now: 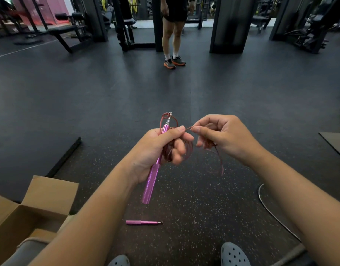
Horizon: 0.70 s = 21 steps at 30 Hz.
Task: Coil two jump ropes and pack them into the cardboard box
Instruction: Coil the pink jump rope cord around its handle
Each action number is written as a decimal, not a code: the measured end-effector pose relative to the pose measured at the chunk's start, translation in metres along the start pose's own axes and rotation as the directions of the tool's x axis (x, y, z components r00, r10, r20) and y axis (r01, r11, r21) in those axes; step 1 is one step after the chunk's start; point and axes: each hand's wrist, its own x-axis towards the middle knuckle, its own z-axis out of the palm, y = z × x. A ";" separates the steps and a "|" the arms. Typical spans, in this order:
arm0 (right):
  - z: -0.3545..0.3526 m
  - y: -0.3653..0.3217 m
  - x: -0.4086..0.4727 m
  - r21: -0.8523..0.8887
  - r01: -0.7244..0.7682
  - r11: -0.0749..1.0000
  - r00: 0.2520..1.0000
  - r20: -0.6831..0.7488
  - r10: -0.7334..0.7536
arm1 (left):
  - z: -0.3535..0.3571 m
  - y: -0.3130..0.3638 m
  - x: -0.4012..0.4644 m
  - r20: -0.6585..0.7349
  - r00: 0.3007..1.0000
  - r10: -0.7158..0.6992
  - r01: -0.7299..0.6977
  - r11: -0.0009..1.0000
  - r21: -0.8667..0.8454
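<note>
**Pink rope gathered mid-frame, box waiting lower left**

Centre of the frame: the left hand (161, 148) is clenched round a slim metallic pink handle (152, 179), tilted, its silver swivel tip uppermost, with loops of thin reddish cord (189, 150) bunched under the fingers; just beside it, the right hand (221, 137) pinches a strand of that same cord between thumb and forefinger, a loose tail dangling blurred below the palm; the two hands sit close, joined by the short taut stretch of cord. Lower centre, the matching second handle (141, 222) lies flat on the speckled rubber floor (194, 208); a thin grey cable (270, 214) curves along the lower right. Lower left, the cardboard box (50, 191) stands open, plain brown flaps raised. Grey perforated clogs (234, 255) at the bottom edge; another person's legs (173, 41) stand at the upper centre among dark gym machines.
</note>
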 end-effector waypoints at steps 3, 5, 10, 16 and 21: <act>-0.001 -0.001 0.000 0.058 0.014 0.998 1.000 -0.023 -0.012 | 0.003 0.003 -0.001 0.032 0.998 -0.048 0.052 0.989 -0.140; -0.001 -0.003 -0.002 0.096 0.007 0.995 1.000 -0.009 -0.006 | 0.003 0.004 0.000 0.061 0.997 -0.053 0.064 0.979 -0.192; 0.003 -0.006 -0.003 0.247 -0.068 0.967 0.996 0.068 0.053 | 0.003 0.005 0.000 0.134 0.990 -0.035 0.088 0.907 -0.411; 0.015 0.008 -0.004 0.023 -0.051 0.998 0.987 0.151 0.047 | 0.000 0.012 0.000 0.275 0.956 0.101 0.130 0.697 -0.706; 0.035 0.031 -0.010 -0.665 -0.063 0.745 0.867 0.333 0.370 | 0.002 0.041 -0.001 -0.102 0.962 0.252 -0.216 0.481 -0.850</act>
